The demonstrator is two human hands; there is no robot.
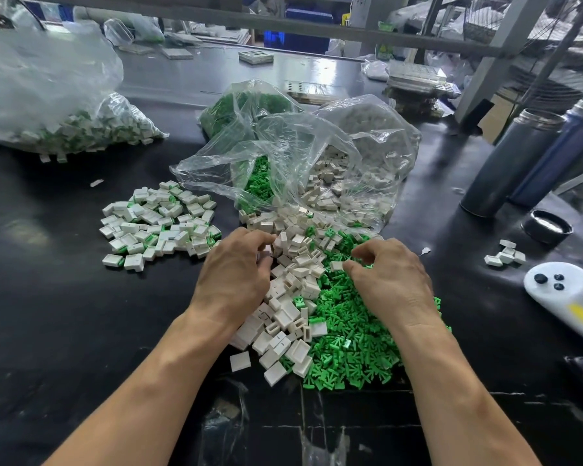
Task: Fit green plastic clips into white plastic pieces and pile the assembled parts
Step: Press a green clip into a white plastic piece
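Clips (350, 334) partly under hands (389, 280)

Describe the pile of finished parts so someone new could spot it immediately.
Start at the clear plastic bag spilling parts mid-table. Left of its mouth, beyond the left hand, lies the assembled pile on bare black table. Unlike the loose heap, every white piece there shows green at one edge.

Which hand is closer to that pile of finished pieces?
The left. The left hand sits just right of the finished pile, over the white pieces. The right hand is farther right, over the green clips.
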